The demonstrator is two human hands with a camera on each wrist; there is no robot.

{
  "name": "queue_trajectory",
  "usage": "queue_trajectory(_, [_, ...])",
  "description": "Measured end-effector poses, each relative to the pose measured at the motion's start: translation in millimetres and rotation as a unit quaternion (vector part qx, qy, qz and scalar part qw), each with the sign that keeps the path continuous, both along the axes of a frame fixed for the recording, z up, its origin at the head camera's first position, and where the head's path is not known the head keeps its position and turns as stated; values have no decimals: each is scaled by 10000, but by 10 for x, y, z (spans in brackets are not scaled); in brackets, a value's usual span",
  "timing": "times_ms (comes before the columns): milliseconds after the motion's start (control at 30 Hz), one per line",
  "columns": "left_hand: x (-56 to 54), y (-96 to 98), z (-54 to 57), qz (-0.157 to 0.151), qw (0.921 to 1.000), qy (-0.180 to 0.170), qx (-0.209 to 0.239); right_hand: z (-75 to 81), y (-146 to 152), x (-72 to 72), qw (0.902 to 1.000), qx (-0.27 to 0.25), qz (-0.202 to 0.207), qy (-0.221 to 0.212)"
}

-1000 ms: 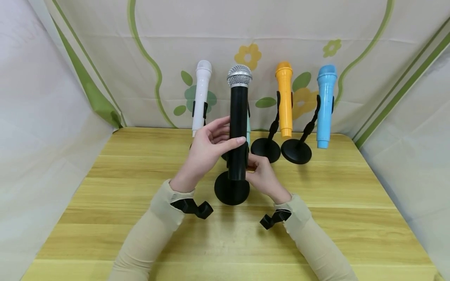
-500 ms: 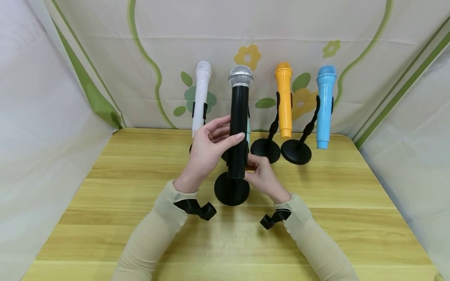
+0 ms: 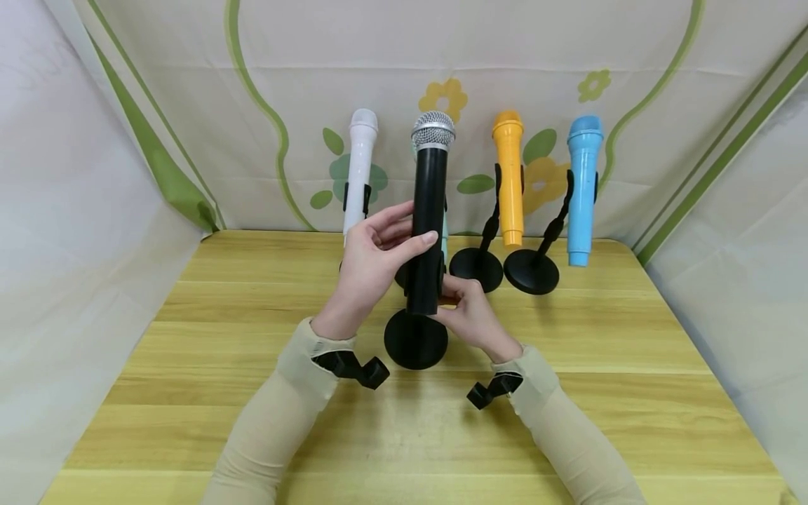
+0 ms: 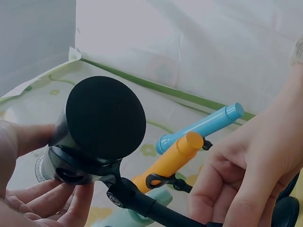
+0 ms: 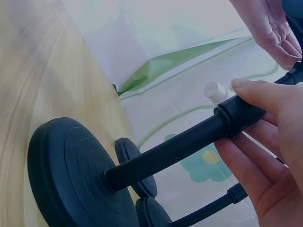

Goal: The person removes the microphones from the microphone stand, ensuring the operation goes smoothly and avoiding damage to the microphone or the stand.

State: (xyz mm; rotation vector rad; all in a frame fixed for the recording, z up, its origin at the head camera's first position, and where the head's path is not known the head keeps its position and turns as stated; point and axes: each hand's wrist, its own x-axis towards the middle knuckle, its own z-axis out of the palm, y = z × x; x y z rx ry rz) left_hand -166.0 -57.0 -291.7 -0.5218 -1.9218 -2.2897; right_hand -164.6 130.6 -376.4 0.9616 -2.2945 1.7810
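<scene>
In the head view my left hand (image 3: 369,263) grips a black microphone (image 3: 427,224) with a silver mesh head, thumb in front and fingers behind. The microphone leans upright over a round black stand base (image 3: 415,340). From the left wrist, its flat bottom end (image 4: 105,117) faces the camera, with the stand's clip (image 4: 78,165) around the barrel. Lower down, my right hand (image 3: 470,312) holds the desk stand behind the microphone. The right wrist view shows that hand's thumb and fingers around the collar (image 5: 239,116) of the stand's pole (image 5: 165,153).
Behind stand a white microphone (image 3: 360,168), an orange microphone (image 3: 510,182) and a blue microphone (image 3: 585,189) on black stands. A pale green microphone (image 4: 137,213) is mostly hidden behind the black one. A patterned cloth (image 3: 442,42) hangs at the wooden table's (image 3: 404,442) back edge.
The black microphone has shifted slightly upward, its bottom end rising, and my left hand and thumb have moved up with it. My right hand stays at the stand.
</scene>
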Motion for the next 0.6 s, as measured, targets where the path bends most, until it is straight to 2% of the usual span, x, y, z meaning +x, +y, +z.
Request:
queue_trajectory(267, [-41, 6, 27, 71, 10000, 6, -59, 4, -21, 4, 10000, 22, -55, -7])
queue_trajectory(600, [-142, 49, 75, 119, 9999, 70, -48, 0, -15, -12, 9998, 27, -139, -107])
